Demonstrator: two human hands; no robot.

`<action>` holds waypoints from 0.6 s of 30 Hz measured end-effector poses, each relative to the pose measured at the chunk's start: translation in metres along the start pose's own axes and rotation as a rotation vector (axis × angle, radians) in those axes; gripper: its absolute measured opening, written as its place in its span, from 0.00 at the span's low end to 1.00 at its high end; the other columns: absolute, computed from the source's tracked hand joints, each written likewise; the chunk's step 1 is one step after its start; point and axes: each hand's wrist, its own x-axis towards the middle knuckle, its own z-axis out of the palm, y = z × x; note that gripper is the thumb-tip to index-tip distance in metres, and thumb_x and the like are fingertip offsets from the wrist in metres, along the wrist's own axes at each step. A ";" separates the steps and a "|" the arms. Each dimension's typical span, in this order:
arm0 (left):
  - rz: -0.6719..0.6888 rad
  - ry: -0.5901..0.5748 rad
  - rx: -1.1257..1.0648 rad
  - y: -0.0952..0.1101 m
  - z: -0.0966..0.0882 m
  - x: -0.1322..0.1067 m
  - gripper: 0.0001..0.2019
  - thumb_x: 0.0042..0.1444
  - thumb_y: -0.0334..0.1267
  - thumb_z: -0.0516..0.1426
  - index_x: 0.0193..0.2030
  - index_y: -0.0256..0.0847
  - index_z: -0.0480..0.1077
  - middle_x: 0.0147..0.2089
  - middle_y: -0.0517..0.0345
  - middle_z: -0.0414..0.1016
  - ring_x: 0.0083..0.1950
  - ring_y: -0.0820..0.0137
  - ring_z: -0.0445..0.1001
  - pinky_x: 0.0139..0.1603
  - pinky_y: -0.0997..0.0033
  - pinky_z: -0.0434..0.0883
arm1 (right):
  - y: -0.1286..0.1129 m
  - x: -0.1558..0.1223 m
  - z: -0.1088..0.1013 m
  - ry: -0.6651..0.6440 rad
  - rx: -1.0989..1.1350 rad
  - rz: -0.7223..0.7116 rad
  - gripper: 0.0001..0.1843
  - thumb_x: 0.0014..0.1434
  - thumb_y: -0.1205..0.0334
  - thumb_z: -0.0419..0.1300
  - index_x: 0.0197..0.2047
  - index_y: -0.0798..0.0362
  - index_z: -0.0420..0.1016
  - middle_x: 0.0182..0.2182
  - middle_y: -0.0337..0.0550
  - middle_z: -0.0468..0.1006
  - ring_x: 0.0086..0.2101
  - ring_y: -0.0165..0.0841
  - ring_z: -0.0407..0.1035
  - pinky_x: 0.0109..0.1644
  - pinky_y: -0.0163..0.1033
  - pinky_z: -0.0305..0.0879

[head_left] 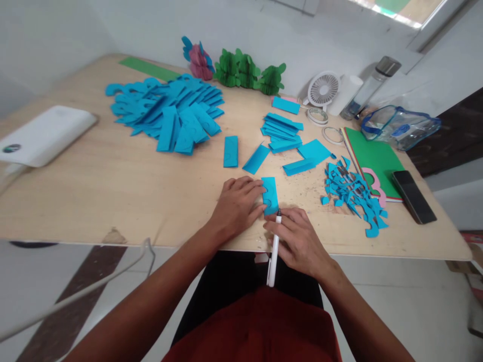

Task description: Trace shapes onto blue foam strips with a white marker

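Observation:
A small folded piece of blue paper (270, 193) lies near the table's front edge, with a curved outline drawn on it in dark ink. My left hand (237, 203) holds its left edge, thumb and fingertips closed against the paper. Between the fingers of my right hand (298, 239) is a white marker pen (274, 251), its dark tip pointing up beside the paper's lower right corner. The fingertips of that hand are at the paper's lower edge. More folded blue pieces (231, 152) lie just beyond my hands, some loose and some in a small stack (281, 130).
A big heap of blue cut-outs (166, 110) is at the back left. Blue scraps (350, 188) lie right, beside a green sheet stack (377, 158) and a phone (414, 196). Green paper figures (247, 70), a small fan (323, 89) and a bottle (372, 88) line the wall.

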 end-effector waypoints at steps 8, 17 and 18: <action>0.005 0.009 -0.009 -0.001 0.001 0.000 0.13 0.60 0.40 0.56 0.51 0.43 0.73 0.59 0.51 0.75 0.62 0.54 0.68 0.60 0.48 0.62 | -0.001 0.000 -0.001 -0.003 0.004 0.006 0.17 0.63 0.68 0.56 0.55 0.48 0.71 0.47 0.46 0.80 0.53 0.43 0.66 0.56 0.51 0.58; 0.001 -0.001 0.014 -0.001 0.003 0.000 0.13 0.60 0.40 0.56 0.51 0.43 0.73 0.59 0.51 0.75 0.61 0.54 0.68 0.59 0.49 0.62 | 0.000 -0.001 0.001 0.011 0.012 0.013 0.15 0.63 0.68 0.56 0.52 0.49 0.72 0.48 0.46 0.80 0.52 0.42 0.67 0.57 0.51 0.59; 0.001 -0.002 0.014 -0.001 0.003 0.000 0.13 0.60 0.40 0.56 0.51 0.43 0.74 0.59 0.51 0.76 0.61 0.54 0.69 0.59 0.48 0.62 | 0.000 -0.001 0.001 0.017 0.011 0.015 0.15 0.63 0.68 0.56 0.52 0.49 0.72 0.49 0.46 0.80 0.52 0.42 0.67 0.56 0.51 0.59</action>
